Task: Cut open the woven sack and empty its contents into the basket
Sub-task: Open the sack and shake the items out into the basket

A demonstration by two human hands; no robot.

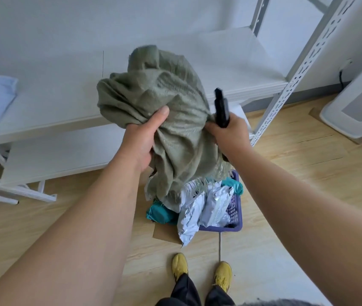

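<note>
1. Feet: two yellow shoes [202, 272] stand on the wooden floor [297, 173], nearest the camera, toes pointing toward the basket.

2. Basket: the purple basket [234, 217] sits on the floor just beyond the shoes. It already holds silver mailer bags [200, 210] and teal parcels [160, 214], heaped above its rim; one silver bag hangs over the near edge.

3. Sack: the green woven sack [164, 120] is held upside down directly above the basket. Its long axis runs near vertical. The frayed cut mouth points down and touches the heap; the bunched closed end is on top.

4. Left hand [144, 138]: fingers clamped on a gathered fold at the sack's left side, thumb on top of the cloth.

5. Right hand [230, 131]: closed on the sack's right side at about the same height, with a black cutter [221, 109] pinned in the same grip, pointing upward.

6. Deciding relation: both hands sit above the mouth, and equally near. Judgement: lifting straight up should drain whatever remains; the sack looks mostly slack.

7. Background: white shelving [65, 96] stands behind the sack.
</note>
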